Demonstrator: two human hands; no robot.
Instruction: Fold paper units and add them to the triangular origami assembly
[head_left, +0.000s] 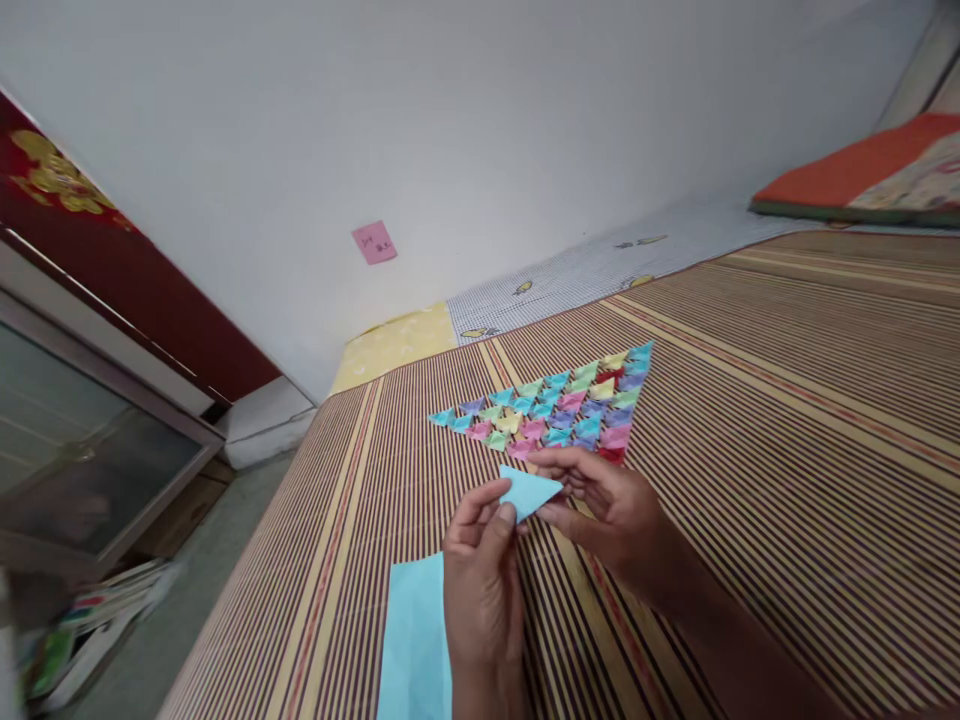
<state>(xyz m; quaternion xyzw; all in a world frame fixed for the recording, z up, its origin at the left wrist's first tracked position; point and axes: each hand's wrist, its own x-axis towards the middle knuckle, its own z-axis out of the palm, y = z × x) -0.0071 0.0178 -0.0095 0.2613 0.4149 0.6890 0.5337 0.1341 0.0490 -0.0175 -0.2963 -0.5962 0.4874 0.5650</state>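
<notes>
A light blue piece of paper folded into a triangle [529, 491] is held up between both hands, above the striped mat. My left hand [484, 560] pinches its left side between thumb and fingers. At its right corner, my right hand [600, 500] has thumb and fingers closed around the tip. Just beyond the hands, many small folded paper pieces [555, 405] in blue, pink, green, yellow, purple and red lie in rows that make a large triangle. A light blue paper strip [415, 640] with crease lines lies left of my left wrist, partly hidden by it.
The striped bamboo-like mat [787, 400] covers the bed surface, its left edge dropping to a grey floor [225, 540]. A pink note [374, 242] is stuck on the white wall. Folded orange bedding [847, 165] lies far right. A glass-paned door [90, 440] stands left.
</notes>
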